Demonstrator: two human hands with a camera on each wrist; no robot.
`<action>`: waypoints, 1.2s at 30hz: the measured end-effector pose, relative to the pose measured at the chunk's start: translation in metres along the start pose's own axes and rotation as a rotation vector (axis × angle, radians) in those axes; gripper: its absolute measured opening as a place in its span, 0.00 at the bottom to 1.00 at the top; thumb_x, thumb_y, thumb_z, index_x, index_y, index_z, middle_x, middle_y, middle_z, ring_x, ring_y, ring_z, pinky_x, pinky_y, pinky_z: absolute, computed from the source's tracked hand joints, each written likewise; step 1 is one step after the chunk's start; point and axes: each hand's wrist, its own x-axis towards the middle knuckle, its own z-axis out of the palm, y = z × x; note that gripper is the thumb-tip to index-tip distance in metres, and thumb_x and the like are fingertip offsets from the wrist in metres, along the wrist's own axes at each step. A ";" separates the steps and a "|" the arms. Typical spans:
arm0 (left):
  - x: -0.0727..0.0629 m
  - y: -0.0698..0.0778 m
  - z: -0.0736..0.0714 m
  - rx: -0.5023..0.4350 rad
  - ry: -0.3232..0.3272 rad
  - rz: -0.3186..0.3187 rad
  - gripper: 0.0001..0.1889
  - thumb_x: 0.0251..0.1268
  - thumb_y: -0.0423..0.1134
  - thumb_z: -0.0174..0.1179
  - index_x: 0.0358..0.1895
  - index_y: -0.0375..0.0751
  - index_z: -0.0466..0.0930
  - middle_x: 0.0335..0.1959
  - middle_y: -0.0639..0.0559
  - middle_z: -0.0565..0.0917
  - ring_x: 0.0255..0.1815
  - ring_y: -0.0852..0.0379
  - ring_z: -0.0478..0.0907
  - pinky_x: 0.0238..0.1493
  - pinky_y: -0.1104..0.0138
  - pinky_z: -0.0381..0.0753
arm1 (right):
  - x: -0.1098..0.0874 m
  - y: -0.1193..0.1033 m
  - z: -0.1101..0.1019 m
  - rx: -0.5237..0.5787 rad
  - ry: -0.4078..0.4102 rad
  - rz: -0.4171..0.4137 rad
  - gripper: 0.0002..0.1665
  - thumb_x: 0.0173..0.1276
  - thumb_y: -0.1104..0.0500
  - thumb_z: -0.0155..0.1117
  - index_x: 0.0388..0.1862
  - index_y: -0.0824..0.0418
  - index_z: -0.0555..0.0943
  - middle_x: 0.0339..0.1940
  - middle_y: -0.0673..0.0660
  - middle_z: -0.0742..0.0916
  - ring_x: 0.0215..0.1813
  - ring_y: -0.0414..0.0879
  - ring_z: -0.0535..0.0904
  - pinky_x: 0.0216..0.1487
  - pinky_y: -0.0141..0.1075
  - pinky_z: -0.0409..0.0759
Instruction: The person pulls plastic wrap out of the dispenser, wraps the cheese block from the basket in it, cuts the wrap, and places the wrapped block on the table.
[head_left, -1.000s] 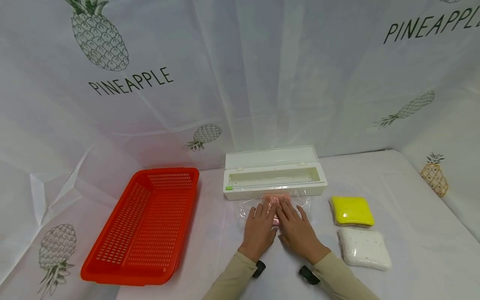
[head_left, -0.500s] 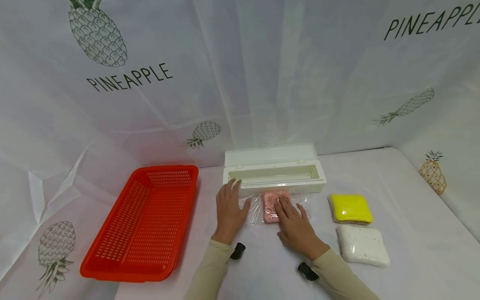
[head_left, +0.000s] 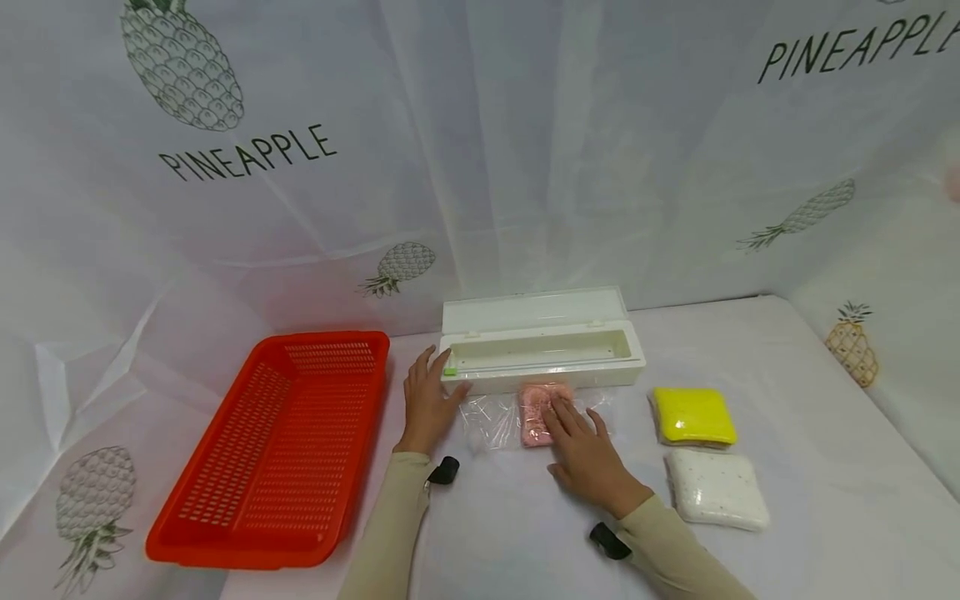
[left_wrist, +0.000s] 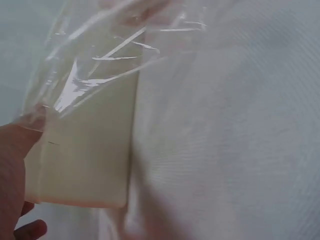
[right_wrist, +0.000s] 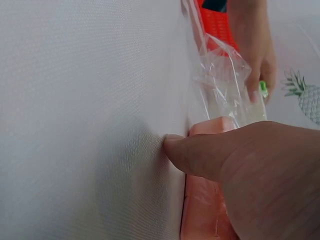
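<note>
A white cling film box [head_left: 555, 379] stands with its lid raised at the back of the table, and clear film [head_left: 491, 421] comes out over its front. My left hand [head_left: 427, 408] grips the box's left end, thumb [left_wrist: 20, 140] at the front, beside a green slider [head_left: 450, 372]. Against the box front lies a pink block [head_left: 535, 412] with film over it. My right hand [head_left: 592, 458] rests on the block's right side, fingers extended; its thumb [right_wrist: 195, 155] reaches past the block's edge in the right wrist view.
A red perforated basket [head_left: 360, 450] stands on the left. To the right lie a yellow wrapped block [head_left: 696, 415] and, nearer, a white speckled wrapped block [head_left: 716, 489]. Behind the box hangs a pineapple-print cloth [head_left: 517, 183].
My left hand has lifted off the pink block and moved left to the end of the cling film box. The right hand stays on the block, now more exposed.
</note>
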 end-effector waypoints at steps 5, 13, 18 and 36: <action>0.001 -0.004 0.007 -0.036 0.013 -0.034 0.39 0.64 0.45 0.77 0.78 0.45 0.72 0.80 0.42 0.64 0.78 0.39 0.59 0.75 0.43 0.57 | 0.000 -0.001 -0.001 0.000 -0.015 0.012 0.51 0.60 0.56 0.82 0.77 0.72 0.69 0.80 0.71 0.70 0.81 0.67 0.66 0.74 0.69 0.61; 0.000 -0.008 0.013 -0.056 0.016 -0.078 0.41 0.62 0.46 0.78 0.79 0.50 0.71 0.76 0.44 0.67 0.73 0.41 0.62 0.73 0.47 0.59 | 0.001 -0.002 -0.006 0.003 0.048 -0.009 0.49 0.58 0.57 0.83 0.74 0.73 0.72 0.78 0.72 0.72 0.79 0.68 0.67 0.72 0.67 0.64; 0.000 -0.010 0.015 -0.037 0.026 -0.065 0.42 0.62 0.46 0.78 0.79 0.49 0.71 0.74 0.43 0.69 0.69 0.42 0.64 0.70 0.48 0.60 | 0.008 -0.012 -0.013 0.043 0.185 -0.033 0.42 0.56 0.61 0.84 0.68 0.69 0.78 0.74 0.71 0.74 0.74 0.69 0.69 0.67 0.65 0.68; 0.001 -0.012 0.016 0.005 0.082 0.005 0.38 0.61 0.41 0.78 0.76 0.44 0.75 0.64 0.39 0.75 0.65 0.37 0.68 0.65 0.44 0.63 | 0.112 -0.080 -0.012 0.173 0.200 -0.081 0.23 0.72 0.53 0.75 0.61 0.62 0.84 0.62 0.61 0.83 0.63 0.59 0.79 0.66 0.57 0.74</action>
